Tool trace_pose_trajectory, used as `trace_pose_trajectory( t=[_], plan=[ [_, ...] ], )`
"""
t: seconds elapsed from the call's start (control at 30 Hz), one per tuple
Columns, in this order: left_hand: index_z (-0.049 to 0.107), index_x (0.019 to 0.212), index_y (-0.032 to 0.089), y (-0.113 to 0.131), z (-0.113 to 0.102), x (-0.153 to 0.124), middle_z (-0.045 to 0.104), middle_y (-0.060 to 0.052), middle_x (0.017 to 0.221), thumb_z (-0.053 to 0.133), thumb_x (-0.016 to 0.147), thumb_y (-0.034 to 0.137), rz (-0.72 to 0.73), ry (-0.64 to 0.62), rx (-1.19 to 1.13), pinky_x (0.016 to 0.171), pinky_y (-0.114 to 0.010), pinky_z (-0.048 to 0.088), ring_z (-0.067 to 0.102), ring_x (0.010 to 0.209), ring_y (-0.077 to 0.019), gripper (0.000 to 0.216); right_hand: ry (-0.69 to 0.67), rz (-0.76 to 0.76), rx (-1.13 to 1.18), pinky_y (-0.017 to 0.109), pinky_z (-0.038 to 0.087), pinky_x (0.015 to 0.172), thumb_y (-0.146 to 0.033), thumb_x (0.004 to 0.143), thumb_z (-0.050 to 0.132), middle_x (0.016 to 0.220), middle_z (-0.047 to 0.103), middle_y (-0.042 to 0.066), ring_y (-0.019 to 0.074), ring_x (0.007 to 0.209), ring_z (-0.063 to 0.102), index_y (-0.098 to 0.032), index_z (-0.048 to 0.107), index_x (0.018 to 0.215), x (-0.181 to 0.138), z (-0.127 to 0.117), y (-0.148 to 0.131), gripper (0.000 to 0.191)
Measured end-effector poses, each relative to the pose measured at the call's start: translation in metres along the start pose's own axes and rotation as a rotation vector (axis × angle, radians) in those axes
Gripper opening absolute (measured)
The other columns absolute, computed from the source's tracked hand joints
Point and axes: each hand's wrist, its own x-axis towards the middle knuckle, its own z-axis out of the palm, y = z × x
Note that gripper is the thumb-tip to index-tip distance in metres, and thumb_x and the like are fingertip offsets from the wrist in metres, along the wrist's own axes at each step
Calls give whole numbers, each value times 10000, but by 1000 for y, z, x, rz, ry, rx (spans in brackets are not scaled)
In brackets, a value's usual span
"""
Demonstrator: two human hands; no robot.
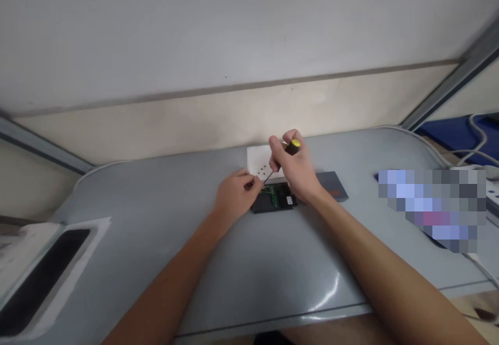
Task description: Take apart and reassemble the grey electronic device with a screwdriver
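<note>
My right hand (297, 171) is closed around a small screwdriver (287, 153) with a dark handle and yellow cap, its thin shaft slanting down to the left. The tip meets a green circuit board (275, 193) lying in a black tray-like case (273, 206) on the grey table (234, 262). My left hand (236, 191) rests at the left end of the case, fingers pinched together near the screwdriver tip; what they hold is too small to make out.
A white square sheet with several dark dots (262, 163) lies behind the case. A dark flat cover (333, 185) lies to the right. A white-framed dark tray (41, 275) sits at the left. White cables (477, 142) run at the right, near a blurred patch.
</note>
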Motion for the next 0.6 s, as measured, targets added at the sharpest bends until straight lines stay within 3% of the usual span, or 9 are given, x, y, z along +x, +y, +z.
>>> trace_pose_trajectory(
  t=[0.13,0.27,0.33,0.37,0.4,0.47,0.53,0.6],
  plan=[
    [613,614,175,2,-16,3,613,-7,740,517,950,252,87,-148,24,648,-292,368,552,666,-130,358,-13,-165,-186,281,464,638,-574,999,557,716,550,-67,128,650,555,-286,422,1052,-5,2,5,322],
    [695,673,189,5,-39,4,618,-20,750,511,968,265,216,-311,99,678,-304,407,581,711,-161,356,73,-508,-432,339,506,753,-373,1071,471,882,621,13,169,805,621,-286,568,1196,-20,7,-13,181],
    [771,854,211,5,-48,2,656,-33,838,493,1011,342,203,-374,82,720,-313,447,619,789,-188,344,47,-646,-593,369,517,798,-307,1064,468,982,642,52,202,899,638,-284,606,1222,-23,2,-31,211],
    [783,1011,231,4,-52,1,679,-39,929,512,1016,405,175,-405,60,746,-320,469,635,830,-200,322,-30,-673,-701,375,521,802,-288,1054,481,1022,652,68,214,921,642,-274,632,1215,-23,-5,-40,222],
    [751,1185,258,3,-55,0,687,-46,1036,560,996,476,142,-442,36,767,-329,488,646,861,-210,346,-132,-665,-813,375,524,803,-278,1044,492,1049,660,75,218,916,646,-264,656,1210,-21,-13,-49,234],
    [611,1428,304,1,-60,-1,661,-61,1205,707,883,584,86,-523,-8,777,-340,517,656,894,-227,620,-413,-506,-1069,376,532,817,-289,1014,546,1137,676,84,223,914,667,-259,685,1233,-17,-38,-63,262],
    [548,1489,320,1,-63,-1,641,-68,1267,800,793,575,65,-593,-31,782,-345,532,660,931,-247,783,-642,-295,-1322,394,539,842,-379,944,662,1272,663,95,258,970,694,-270,686,1282,-17,-66,-71,357],
    [582,1454,328,2,-64,-1,647,-60,1270,818,780,509,63,-628,-36,810,-353,536,660,988,-270,737,-744,-120,-1488,404,544,828,-428,873,738,1347,641,107,292,1009,705,-274,654,1351,-23,-92,-75,510]
  ],
)
